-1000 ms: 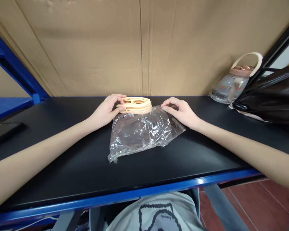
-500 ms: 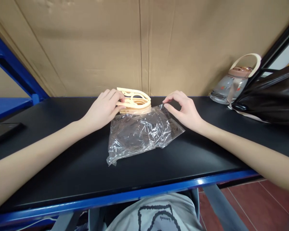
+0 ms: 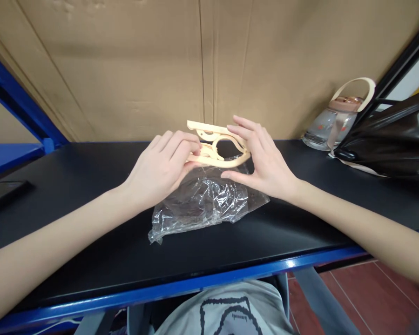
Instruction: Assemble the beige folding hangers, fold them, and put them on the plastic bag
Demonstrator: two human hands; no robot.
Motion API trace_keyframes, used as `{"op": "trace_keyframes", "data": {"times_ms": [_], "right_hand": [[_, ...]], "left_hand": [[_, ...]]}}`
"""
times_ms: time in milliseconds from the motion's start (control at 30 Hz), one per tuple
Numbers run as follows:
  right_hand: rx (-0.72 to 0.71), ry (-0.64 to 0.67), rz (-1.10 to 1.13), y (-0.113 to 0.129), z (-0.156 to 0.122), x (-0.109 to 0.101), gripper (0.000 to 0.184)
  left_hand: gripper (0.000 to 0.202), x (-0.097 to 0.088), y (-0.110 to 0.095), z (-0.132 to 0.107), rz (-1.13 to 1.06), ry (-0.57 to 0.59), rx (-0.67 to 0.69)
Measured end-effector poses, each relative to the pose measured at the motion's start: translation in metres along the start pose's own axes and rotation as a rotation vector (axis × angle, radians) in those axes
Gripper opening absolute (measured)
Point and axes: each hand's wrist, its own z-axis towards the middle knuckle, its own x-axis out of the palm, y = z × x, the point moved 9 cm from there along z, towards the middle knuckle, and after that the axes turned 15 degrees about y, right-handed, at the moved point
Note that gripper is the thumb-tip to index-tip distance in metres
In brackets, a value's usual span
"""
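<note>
A cream plastic folding hanger [image 3: 218, 142] is lifted off the black table [image 3: 91, 242], tilted up on edge. My left hand [image 3: 162, 167] grips its left end with fingers curled round it. My right hand [image 3: 261, 160] clasps its right end, thumb below and fingers across the top. Just beneath the hanger lies a crumpled clear plastic bag [image 3: 204, 202] on the table, touching neither hand as far as I can tell.
A cardboard wall [image 3: 202, 65] backs the table. At the right stand a clear water bottle with a cream handle [image 3: 335, 121] and a black bag [image 3: 387, 144]. A dark flat device [image 3: 2, 190] lies at the far left. Blue shelf frame [image 3: 17, 100] on the left.
The hanger has been raised off the bag and tilted upright. My right hand left the bag's edge and took hold of the hanger's right end.
</note>
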Motion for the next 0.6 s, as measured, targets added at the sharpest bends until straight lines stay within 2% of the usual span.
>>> {"op": "trace_keyframes", "data": {"times_ms": [100, 233, 300, 400, 433, 500, 600], "right_hand": [[-0.033, 0.061, 0.006, 0.010, 0.001, -0.001, 0.073], [-0.051, 0.096, 0.048, 0.020, 0.003, -0.001, 0.067], [-0.030, 0.069, 0.012, 0.015, 0.003, -0.004, 0.069], [0.091, 0.055, -0.110, -0.014, 0.001, -0.014, 0.070], [0.157, 0.092, -0.134, -0.029, 0.000, -0.016, 0.066], [0.264, 0.279, -0.120, -0.057, -0.004, -0.011, 0.052], [0.300, 0.588, -0.086, -0.072, -0.014, 0.000, 0.041]], "left_hand": [[0.032, -0.002, -0.018, -0.002, -0.034, -0.015, 0.058], [0.029, -0.001, -0.029, -0.002, -0.056, -0.015, 0.102], [0.028, -0.001, -0.029, -0.003, -0.076, -0.019, 0.115], [0.037, -0.001, -0.024, -0.004, -0.156, -0.002, 0.127], [0.041, 0.001, -0.021, -0.005, -0.189, 0.020, 0.125], [0.046, 0.007, -0.015, -0.005, -0.258, 0.080, 0.102], [0.047, 0.020, -0.006, -0.006, -0.364, 0.159, 0.049]]}}
